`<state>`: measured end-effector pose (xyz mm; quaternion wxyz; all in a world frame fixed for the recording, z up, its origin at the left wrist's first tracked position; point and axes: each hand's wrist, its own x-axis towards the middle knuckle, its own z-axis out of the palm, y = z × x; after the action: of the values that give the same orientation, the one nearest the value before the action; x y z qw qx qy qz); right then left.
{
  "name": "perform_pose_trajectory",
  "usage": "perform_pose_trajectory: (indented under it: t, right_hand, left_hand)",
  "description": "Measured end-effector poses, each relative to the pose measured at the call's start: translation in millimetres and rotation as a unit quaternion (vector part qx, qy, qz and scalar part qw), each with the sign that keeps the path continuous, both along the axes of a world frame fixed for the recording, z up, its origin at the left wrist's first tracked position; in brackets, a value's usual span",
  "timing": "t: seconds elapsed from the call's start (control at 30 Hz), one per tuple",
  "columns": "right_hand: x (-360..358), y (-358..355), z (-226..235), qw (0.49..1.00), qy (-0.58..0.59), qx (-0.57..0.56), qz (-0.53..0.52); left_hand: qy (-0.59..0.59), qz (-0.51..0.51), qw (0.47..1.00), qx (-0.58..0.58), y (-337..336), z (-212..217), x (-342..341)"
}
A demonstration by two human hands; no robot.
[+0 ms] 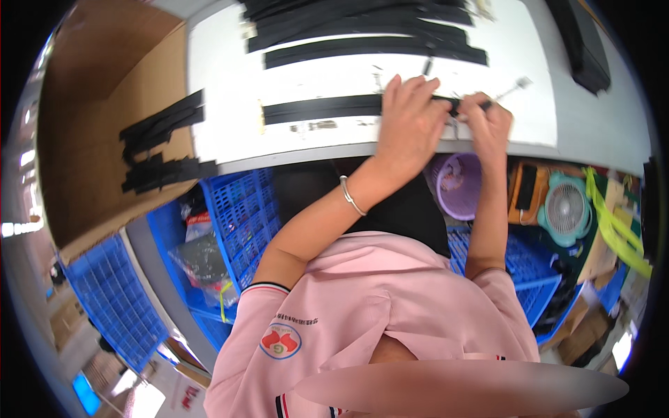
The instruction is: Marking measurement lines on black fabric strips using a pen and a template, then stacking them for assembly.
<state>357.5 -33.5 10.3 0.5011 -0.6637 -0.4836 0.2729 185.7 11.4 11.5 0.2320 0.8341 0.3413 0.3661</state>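
A black fabric-like strip (324, 108) lies lengthwise across the white board (230, 83) in front of me. My left hand (412, 129) rests palm down over the strip, its fingers stretched toward the far side. Close to its right, my right hand (489, 125) is closed in a pinch at the strip's right end. From that pinch a slim tool with a dark handle (486, 106) points to the right; blur hides its exact kind. Several more black strips (376, 50) lie side by side farther back on the board. A small dark object (428, 64) sits beyond my left fingertips.
An open cardboard box (115, 132) with black strips (164, 125) over its edge stands at left. A long black object (578, 49) lies at the far right. Below the table edge are a purple basket (460, 184), a teal fan (566, 207) and blue crates (240, 230).
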Motion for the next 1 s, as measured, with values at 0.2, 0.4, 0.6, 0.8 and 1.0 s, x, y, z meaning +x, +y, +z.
perform_pose_trajectory:
  t: [0.2,0.4,0.6,0.8,1.0]
  right_hand:
    - [9,-12,-15,0.983,0.093,0.094,-0.126]
    - [-4,0,-3,0.977,0.072,0.125,-0.156]
    - [-8,6,2,0.980,0.048,0.139,-0.136]
    - [-7,5,9,0.984,0.059,0.115,-0.126]
    - [-7,7,4,0.984,0.050,0.111,-0.129]
  left_hand:
    - [0.154,0.024,0.988,-0.010,-6,10,-33]
    - [0.141,-0.036,0.988,0.056,76,-7,-25]
    - [0.061,0.004,0.998,-0.001,99,4,-64]
    - [0.208,0.253,0.940,0.100,128,-3,-231]
    - [0.295,0.420,0.858,0.035,144,4,-334]
